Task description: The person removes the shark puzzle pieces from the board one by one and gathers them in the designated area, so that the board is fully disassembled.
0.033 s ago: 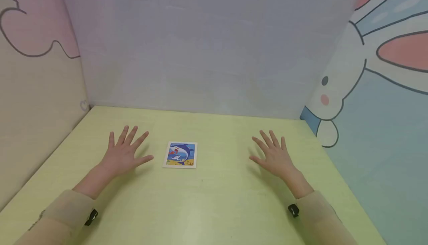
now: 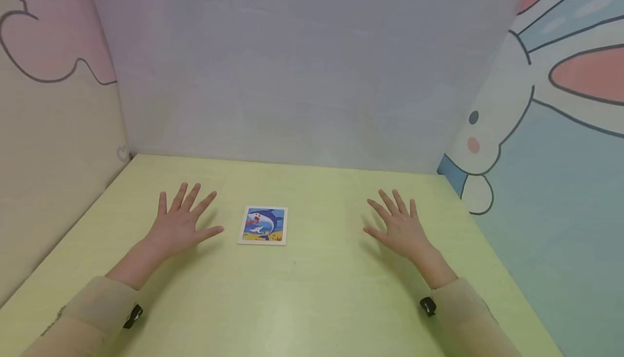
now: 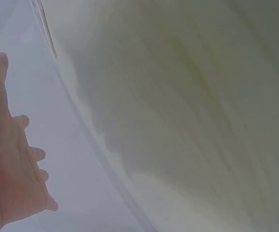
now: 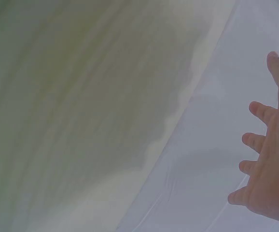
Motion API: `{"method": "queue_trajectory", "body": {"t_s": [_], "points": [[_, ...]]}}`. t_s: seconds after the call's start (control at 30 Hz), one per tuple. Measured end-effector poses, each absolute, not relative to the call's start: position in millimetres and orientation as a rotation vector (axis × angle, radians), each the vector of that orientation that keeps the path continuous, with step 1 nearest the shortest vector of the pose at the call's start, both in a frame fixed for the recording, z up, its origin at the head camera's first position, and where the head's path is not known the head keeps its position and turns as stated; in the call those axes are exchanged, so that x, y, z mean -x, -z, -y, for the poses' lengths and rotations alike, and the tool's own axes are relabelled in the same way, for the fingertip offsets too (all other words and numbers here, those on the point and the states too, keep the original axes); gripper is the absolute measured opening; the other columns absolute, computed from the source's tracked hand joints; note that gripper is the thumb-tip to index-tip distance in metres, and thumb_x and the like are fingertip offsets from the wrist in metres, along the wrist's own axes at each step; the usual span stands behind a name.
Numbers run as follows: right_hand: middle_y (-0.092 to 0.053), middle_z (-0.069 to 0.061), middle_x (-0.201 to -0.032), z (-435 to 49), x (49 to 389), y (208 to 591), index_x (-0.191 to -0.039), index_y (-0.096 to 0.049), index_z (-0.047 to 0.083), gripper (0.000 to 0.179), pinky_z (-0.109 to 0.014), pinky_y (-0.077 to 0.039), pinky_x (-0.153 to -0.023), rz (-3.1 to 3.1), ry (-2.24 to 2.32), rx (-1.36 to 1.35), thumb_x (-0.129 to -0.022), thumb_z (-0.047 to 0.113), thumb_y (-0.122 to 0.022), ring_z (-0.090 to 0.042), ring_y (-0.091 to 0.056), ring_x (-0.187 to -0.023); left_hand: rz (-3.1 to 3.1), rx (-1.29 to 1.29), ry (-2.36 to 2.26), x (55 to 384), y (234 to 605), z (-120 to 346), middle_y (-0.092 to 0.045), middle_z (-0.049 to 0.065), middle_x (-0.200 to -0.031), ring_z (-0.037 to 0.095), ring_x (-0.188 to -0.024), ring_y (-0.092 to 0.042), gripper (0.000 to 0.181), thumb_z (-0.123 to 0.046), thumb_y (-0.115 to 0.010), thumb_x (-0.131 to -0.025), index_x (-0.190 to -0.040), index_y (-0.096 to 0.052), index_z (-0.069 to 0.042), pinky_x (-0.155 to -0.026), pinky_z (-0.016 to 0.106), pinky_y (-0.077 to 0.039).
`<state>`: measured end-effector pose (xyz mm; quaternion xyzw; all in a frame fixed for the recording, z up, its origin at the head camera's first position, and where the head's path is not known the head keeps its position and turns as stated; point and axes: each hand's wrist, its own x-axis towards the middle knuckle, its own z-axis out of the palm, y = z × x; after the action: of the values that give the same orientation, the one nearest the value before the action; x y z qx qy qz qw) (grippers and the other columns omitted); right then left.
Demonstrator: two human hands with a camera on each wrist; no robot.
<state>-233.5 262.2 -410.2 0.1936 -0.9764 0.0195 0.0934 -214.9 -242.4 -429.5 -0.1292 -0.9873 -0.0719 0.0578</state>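
Head view, and there it lies: a small picture tile [image 2: 265,221] with a blue sea creature on it, flat and face up on the yellow-green table [image 2: 312,303]. It sits between the two hands, nearer the left, just beside that thumb yet not touching it. The left hand [image 2: 175,231] spreads its fingers wide, nothing in them; out on the far side, well apart from the tile, the right hand [image 2: 405,233] fans its fingers just as broadly, bare too. Both palms seem raised off the surface. Over to the left wrist view, where a slim pale edge at the top looks like the tile's side; the right wrist view shows only spread fingers and thumb.

Now the handling! It looks light and stiff, thin wood or card perhaps, and the printed face may be slick under a fingertip. Whether it has loose pieces is too small to tell, so keeping it level is the safe bet. Best hold, surely: a pinch on opposite sides of the white border [image 2: 261,242], though so low an edge gives fingertips little to catch.
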Motion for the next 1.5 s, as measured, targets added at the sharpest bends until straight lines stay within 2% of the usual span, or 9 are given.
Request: {"method": "queue_trajectory", "body": {"t_s": [0.53,0.77,0.9,1.1,1.33,1.5], "points": [[-0.020,-0.010,-0.156,-258,236,405,-0.147,-0.035,0.024,0.072,-0.068,-0.005,-0.108,2.882,-0.022,-0.590,-0.087,0.060,-0.053,-0.038,-0.007,-0.144,2.969,0.404,0.201,216,424,240,-0.004,0.019,-0.157,0.038,-0.143,0.013,0.088,-0.073,-0.043,-0.084,-0.152,-0.018,-0.023,-0.104,0.069,0.010],[-0.020,-0.009,-0.156,-247,241,392,-0.146,-0.035,0.024,0.071,-0.066,-0.004,-0.109,2.856,-0.049,-0.621,-0.087,0.059,-0.053,-0.035,-0.004,-0.145,2.904,0.446,0.181,220,423,238,-0.004,0.017,-0.158,0.033,-0.144,0.013,0.088,-0.071,-0.045,-0.084,-0.152,-0.017,-0.023,-0.106,0.062,0.018],[-0.020,-0.009,-0.157,-237,245,382,-0.147,-0.034,0.024,0.071,-0.066,-0.004,-0.109,2.839,-0.054,-0.656,-0.087,0.059,-0.053,-0.035,-0.005,-0.145,2.865,0.485,0.167,224,421,236,-0.003,0.016,-0.158,0.031,-0.144,0.014,0.088,-0.070,-0.046,-0.084,-0.152,-0.018,-0.022,-0.108,0.060,0.017],[-0.020,-0.007,-0.157,-214,259,368,-0.148,-0.032,0.025,0.071,-0.064,-0.009,-0.110,2.788,-0.051,-0.738,-0.088,0.059,-0.052,-0.034,-0.009,-0.145,2.831,0.552,0.149,229,420,229,-0.004,0.014,-0.159,0.030,-0.145,0.011,0.088,-0.069,-0.049,-0.084,-0.152,-0.018,-0.023,-0.111,0.058,0.011],[-0.022,-0.008,-0.156,-178,274,363,-0.147,-0.032,0.023,0.070,-0.062,-0.013,-0.110,2.789,-0.187,-0.861,-0.090,0.056,-0.052,-0.033,-0.012,-0.144,2.755,0.758,0.091,234,425,219,-0.014,0.015,-0.157,0.032,-0.146,-0.002,0.086,-0.062,-0.056,-0.083,-0.151,-0.023,-0.020,-0.113,0.056,-0.010],[-0.025,-0.007,-0.155,-156,284,368,-0.147,-0.034,0.022,0.069,-0.057,-0.019,-0.112,2.816,-0.249,-0.956,-0.090,0.055,-0.054,-0.030,-0.016,-0.144,2.750,0.924,0.088,238,428,213,-0.017,0.014,-0.157,0.035,-0.144,-0.011,0.084,-0.056,-0.059,-0.085,-0.150,-0.026,-0.015,-0.114,0.053,-0.011]]}}
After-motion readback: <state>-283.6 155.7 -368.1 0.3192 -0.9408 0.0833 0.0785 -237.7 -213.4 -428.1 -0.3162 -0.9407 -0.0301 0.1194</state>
